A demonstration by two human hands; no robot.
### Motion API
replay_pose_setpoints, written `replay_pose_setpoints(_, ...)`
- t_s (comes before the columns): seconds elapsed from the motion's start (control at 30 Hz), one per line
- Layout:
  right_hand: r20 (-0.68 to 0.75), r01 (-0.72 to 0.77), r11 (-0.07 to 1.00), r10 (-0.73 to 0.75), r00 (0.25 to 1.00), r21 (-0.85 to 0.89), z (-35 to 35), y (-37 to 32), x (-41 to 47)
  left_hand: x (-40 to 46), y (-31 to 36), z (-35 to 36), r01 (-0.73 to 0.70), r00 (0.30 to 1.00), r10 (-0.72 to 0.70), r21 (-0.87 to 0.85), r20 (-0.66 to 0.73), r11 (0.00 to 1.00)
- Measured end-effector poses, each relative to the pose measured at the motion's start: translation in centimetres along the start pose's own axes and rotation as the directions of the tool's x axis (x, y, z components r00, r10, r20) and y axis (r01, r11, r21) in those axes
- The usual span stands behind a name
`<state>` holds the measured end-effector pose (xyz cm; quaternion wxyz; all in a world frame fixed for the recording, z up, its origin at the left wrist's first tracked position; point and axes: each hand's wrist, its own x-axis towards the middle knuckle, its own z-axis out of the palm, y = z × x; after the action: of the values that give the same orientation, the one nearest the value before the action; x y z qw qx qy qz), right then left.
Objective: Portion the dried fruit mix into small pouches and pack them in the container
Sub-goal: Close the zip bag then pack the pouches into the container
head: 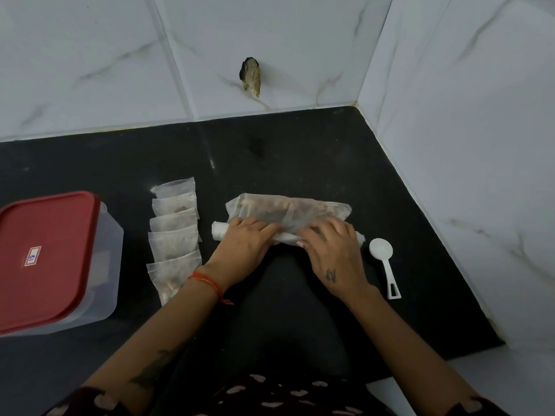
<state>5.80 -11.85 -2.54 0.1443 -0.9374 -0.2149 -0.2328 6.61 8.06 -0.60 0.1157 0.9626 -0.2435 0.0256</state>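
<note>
Bulk dried fruit bag (288, 213), rolled near edge pinched under left hand (244, 240) and right hand (329, 246); filled pouches (174, 232) left of grip.

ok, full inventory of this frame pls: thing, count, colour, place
pouches: about six, clear with brownish filling, overlapping row left of centre on the counter
bag: one, clear with brown fruit mix, lying at centre, near edge rolled up
spoon: one, white, on the counter right of the bag
container: one, clear, at left, closed
lid: one, red with a small label, on the container
counter: one, black
wall: white marble tiles, behind and at right
wall fitting: one, dark and tan, on the back wall; cannot tell what it is
left hand: on the bag's rolled edge, orange thread at the wrist
right hand: on the rolled edge, tattoo on its back
</note>
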Motion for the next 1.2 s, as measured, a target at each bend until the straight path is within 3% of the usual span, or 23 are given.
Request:
replay_pose_setpoints(0.13, 0.074, 0.007, 0.996, -0.013, 0.997, 0.086, 0.1, 0.4, 0.5, 0.5, 0.0, -0.1, 0.024, 0.999, -0.023, 0.041, -0.024, 0.999)
replay_pose_setpoints(0.4, 0.110, -0.008, 0.977, -0.016, 0.994, 0.213, 0.1, 0.5, 1.3, 0.3, 0.0, 0.2, 0.136, 0.990, -0.138, -0.076, -0.030, 0.988)
replay_pose_setpoints(0.53, 0.061, 0.003, 0.991, -0.011, 0.998, 0.130, 0.4, 0.6, 1.3, 0.8, -0.3, 0.1, 0.078, 0.995, -0.076, 0.023, -0.065, 0.997)
replay_pose_setpoints(0.7, 0.068, 0.030, 0.999, -0.031, 0.997, 0.020, 0.8, 0.6, 0.8, 1.5, -0.5, 0.4, 0.189, 0.981, -0.186, -0.049, 0.055, 0.981)
replay_pose_setpoints(1.0, 0.012, 0.051, 0.994, -0.052, 0.999, 0.096, 1.2, 0.5, 1.5, 0.1, -1.0, 0.8, -0.004, 0.990, 0.020, 0.113, -0.143, 0.994)
replay_pose_setpoints(1.2, -0.027, 0.051, 0.998, -0.051, 0.998, -0.023, 1.2, 0.8, 1.3, 0.8, -1.0, 0.3, 0.016, 0.989, -0.004, 0.078, -0.146, 0.997)
